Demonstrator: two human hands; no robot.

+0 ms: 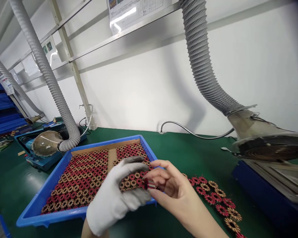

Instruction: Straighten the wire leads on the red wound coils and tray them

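Between the thumb and fingers of my right hand (172, 186) is a small wound coil core (151, 183) with red and pale strands showing on its side. It is turned edge-on above the tray's right side. My left hand (119, 191), in a white glove with dark grey fingertips, curves round in a C just left of it. Its thumb and fingers are apart, and coil cores in the tray show through the gap. The blue tray (52, 218) holds dense rows of red and copper-coloured ring-shaped coil cores (84, 175), split by a cardboard strip (111, 158).
More loose coil cores (216, 197) trail over the green tabletop (178, 148) at right. A grey extraction hose (201, 56) ends in a hood (270, 145) above a blue machine (265, 195). Another hose (47, 72) and hood (46, 143) stand behind the tray at left.
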